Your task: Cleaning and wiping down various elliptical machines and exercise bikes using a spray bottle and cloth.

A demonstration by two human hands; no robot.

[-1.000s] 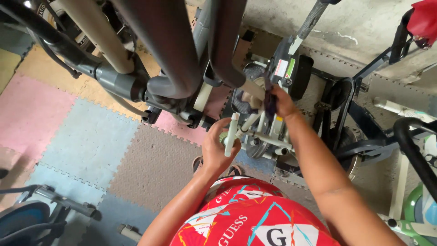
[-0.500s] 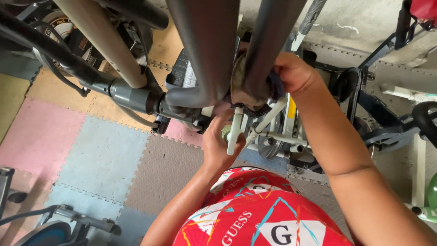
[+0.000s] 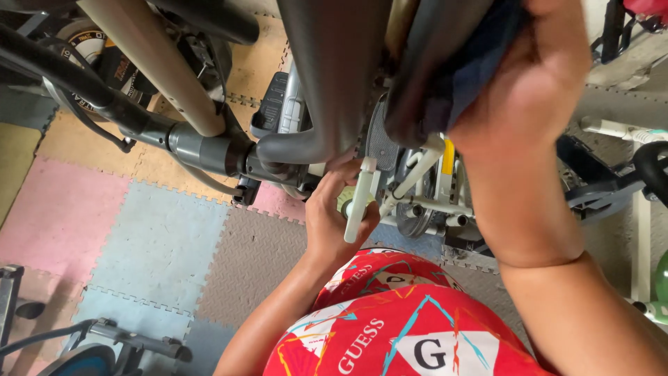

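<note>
I look straight down past an exercise bike's dark handlebar [image 3: 327, 83]. My right hand [image 3: 529, 90] is raised close to the camera, closed on a dark blue cloth [image 3: 473, 76] pressed against the handlebar grip. My left hand [image 3: 337, 209] is lower down, wrapped around a white crank arm [image 3: 360, 202] beside a grey pedal [image 3: 381, 143] of the bike. The white frame tubes [image 3: 431, 205] and flywheel sit just right of that hand. My red patterned shorts [image 3: 390, 320] fill the bottom middle.
Coloured foam floor tiles [image 3: 139, 244] in pink, blue, grey and tan lie at left. Another machine's grey and beige bars [image 3: 160, 76] cross the upper left. Dark equipment parts [image 3: 104, 341] sit at the bottom left, more gear [image 3: 626, 181] at right.
My right hand has risen from the bike's lower frame up onto the handlebar, close to the camera. The left hand stays on the white crank. The view has moved closer.
</note>
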